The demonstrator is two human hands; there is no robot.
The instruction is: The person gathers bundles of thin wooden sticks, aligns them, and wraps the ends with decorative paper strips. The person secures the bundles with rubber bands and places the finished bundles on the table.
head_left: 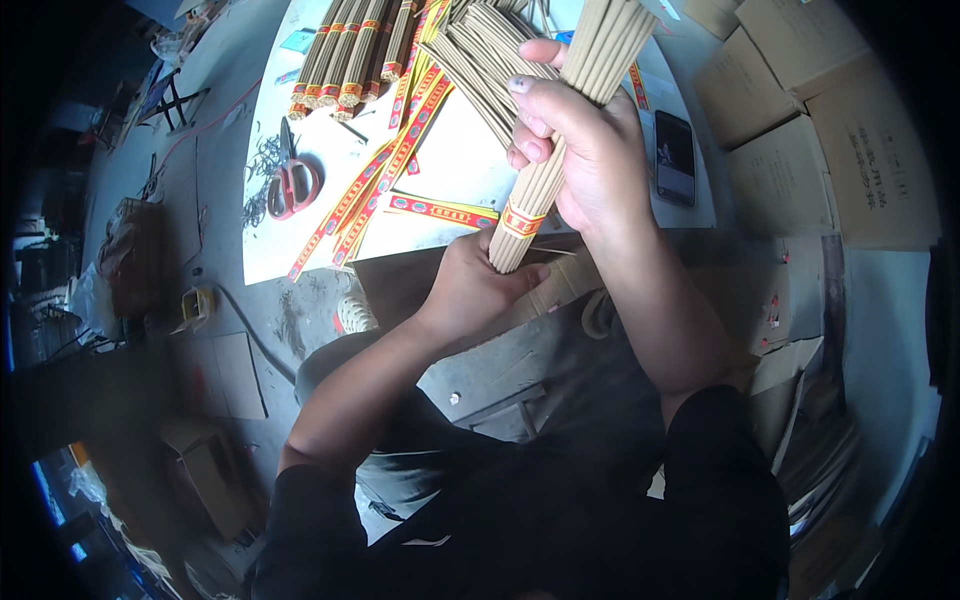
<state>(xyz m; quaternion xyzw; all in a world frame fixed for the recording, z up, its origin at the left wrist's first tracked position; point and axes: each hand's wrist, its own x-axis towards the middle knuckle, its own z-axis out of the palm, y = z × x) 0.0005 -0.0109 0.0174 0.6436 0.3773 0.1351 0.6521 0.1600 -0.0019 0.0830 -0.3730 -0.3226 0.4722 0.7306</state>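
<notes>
A bundle of brown incense sticks (541, 187) slants up and away to the right above the table's near edge. My right hand (590, 130) is closed around its middle, fingers wrapped over the sticks. Near the lower end, a red and yellow paper band (524, 220) encircles the bundle. Just below that band my left hand (470, 285) grips the bottom end, its fingers partly hidden behind the sticks. Loose incense sticks (485, 70) lie in a heap beyond my right hand. Several red and yellow paper strips (375, 200) are spread over the tabletop to the left.
Several banded bundles (345, 60) lie at the far left of the white table (268, 255). Red-handled scissors (293, 190) rest near dark scraps at the left edge. A phone (675, 160) lies on the right side. Cardboard boxes (800, 65) are stacked beyond the right edge.
</notes>
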